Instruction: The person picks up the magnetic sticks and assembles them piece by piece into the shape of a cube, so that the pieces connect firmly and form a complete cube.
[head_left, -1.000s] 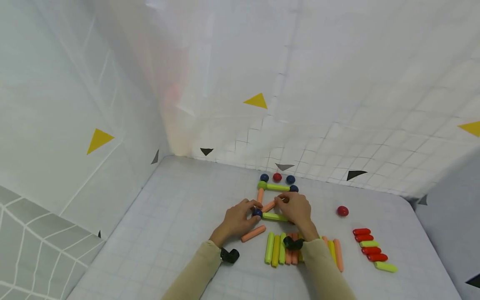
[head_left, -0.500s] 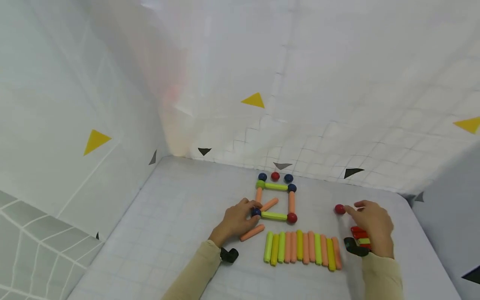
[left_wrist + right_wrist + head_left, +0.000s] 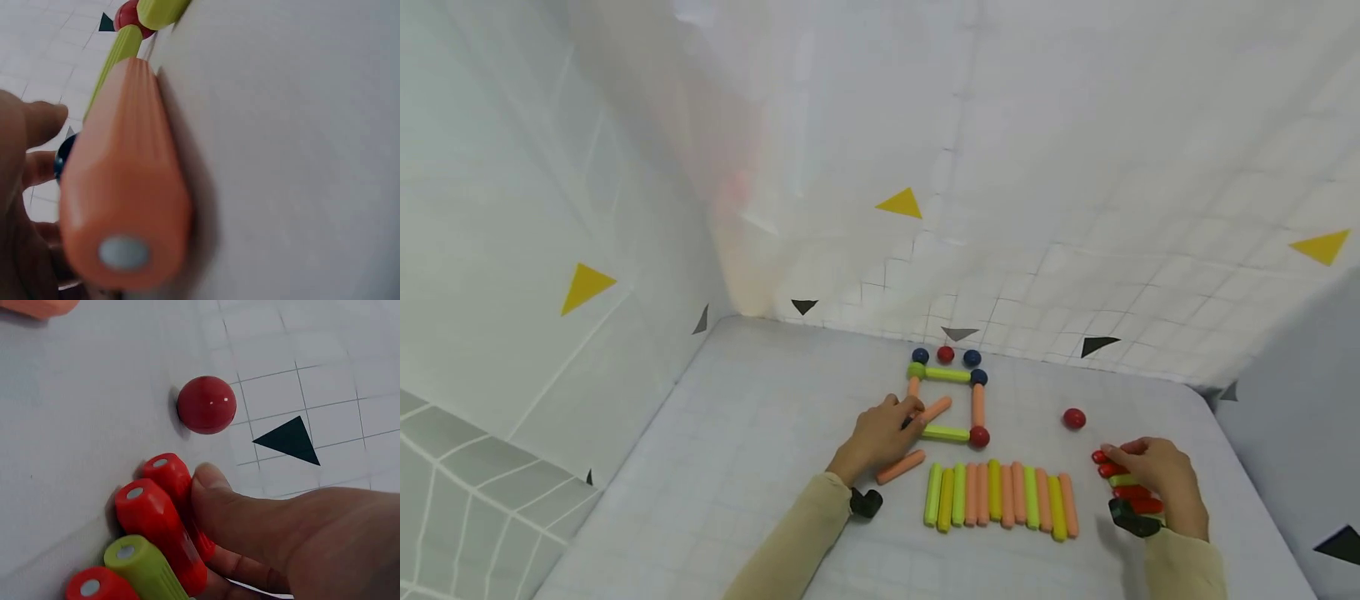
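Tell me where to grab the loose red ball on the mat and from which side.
Pinch the red ball across its widest middle, coming straight down from above. It is round, so any pair of opposite sides serves, and it lies alone on the mat, apart from the red sticks under the right hand, leaving room for fingers all round.

1. The head view looks forward and down from above the person's arms, far enough back to take in the whole white gridded tabletop (image 3: 760, 433) and the white walls behind it.
2. The left wrist view sits almost on the table, facing along a loose orange plastic rod (image 3: 125, 187) at very close range, blurred.
3. The right wrist view looks down closely at a glossy red ball (image 3: 207, 404) (image 3: 1074, 418), which the head view shares.
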A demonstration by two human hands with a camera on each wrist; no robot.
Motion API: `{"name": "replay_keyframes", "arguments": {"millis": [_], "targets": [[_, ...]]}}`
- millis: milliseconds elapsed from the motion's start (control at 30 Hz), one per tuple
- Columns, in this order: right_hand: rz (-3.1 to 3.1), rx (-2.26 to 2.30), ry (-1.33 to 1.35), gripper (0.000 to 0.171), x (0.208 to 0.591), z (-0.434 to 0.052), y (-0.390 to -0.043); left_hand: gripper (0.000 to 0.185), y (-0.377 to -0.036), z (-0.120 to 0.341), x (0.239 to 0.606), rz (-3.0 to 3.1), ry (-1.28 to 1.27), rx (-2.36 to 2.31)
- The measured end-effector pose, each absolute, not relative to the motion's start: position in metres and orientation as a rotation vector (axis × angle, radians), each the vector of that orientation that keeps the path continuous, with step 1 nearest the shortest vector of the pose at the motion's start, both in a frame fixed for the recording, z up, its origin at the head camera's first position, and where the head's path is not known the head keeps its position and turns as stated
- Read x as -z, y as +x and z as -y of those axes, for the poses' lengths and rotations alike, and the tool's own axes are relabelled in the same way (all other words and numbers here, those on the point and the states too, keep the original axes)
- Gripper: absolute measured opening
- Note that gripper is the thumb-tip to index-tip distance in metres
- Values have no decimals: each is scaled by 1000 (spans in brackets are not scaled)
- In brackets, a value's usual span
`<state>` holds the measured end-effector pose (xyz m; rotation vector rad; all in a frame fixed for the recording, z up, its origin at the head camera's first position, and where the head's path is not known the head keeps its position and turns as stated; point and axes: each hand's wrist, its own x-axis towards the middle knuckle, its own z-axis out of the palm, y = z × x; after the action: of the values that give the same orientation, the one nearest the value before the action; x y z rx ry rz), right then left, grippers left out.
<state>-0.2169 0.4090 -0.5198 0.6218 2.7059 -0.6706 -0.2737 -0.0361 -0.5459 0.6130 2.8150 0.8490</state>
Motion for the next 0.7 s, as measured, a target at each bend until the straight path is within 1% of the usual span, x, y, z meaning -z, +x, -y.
{"name": "replay_keyframes", "arguments": {"millis": [167, 333, 433, 533, 700], "targets": [[-2707, 772, 628, 85, 524, -406, -220, 29, -277, 27, 542, -2843, 570, -748], [-2809, 960, 720, 76, 523, -395, -220, 20, -277, 18, 538, -2881, 540, -723], [-2861, 1050, 703, 73, 517, -386, -223, 18, -278, 16, 538, -2887, 523, -729], [-2888, 1119, 567, 71, 510, -370, -226, 17, -279, 14, 539, -2884, 509, -728], [-2947, 1179, 192, 58, 500, -329, -238, 19, -280, 12, 540, -2884, 489, -690]]}}
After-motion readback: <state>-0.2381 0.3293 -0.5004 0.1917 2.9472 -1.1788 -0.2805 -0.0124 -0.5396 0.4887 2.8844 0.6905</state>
